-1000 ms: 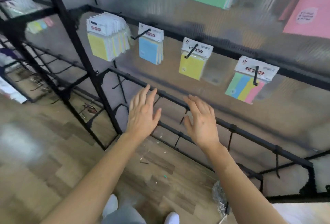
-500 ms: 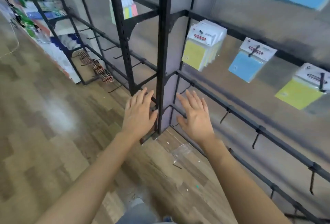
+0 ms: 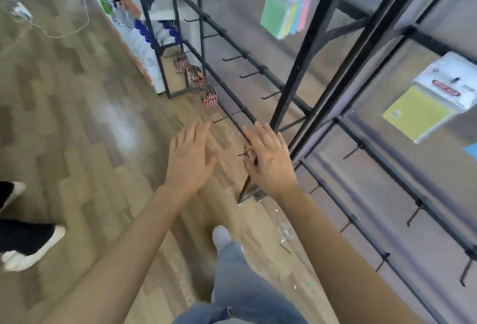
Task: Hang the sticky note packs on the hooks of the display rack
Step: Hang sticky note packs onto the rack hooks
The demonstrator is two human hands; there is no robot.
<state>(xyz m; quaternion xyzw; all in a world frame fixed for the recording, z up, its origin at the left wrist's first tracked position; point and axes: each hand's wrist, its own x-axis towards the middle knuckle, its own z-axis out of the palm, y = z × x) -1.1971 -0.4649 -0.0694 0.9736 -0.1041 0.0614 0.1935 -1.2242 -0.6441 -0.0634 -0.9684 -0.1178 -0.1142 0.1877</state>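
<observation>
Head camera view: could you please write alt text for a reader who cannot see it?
Two empty hands, the left hand and right hand, reach forward with fingers straight, over a wooden floor beside a black display rack. A multicoloured sticky note pack and a yellow sticky note pack hang on it, above rows of bare hooks.

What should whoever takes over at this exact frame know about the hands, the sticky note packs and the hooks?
Hands: the left hand is open and empty, held out over the floor. The right hand is open and empty, in front of the rack, gripping nothing.
Packs: a multicolour pack hangs on an upper hook and a yellow pack hangs further right. No loose pack is in view.
Done: at least those two are hung.
Left: many hooks on the lower rails are bare, so fetch more packs and hang them.
</observation>
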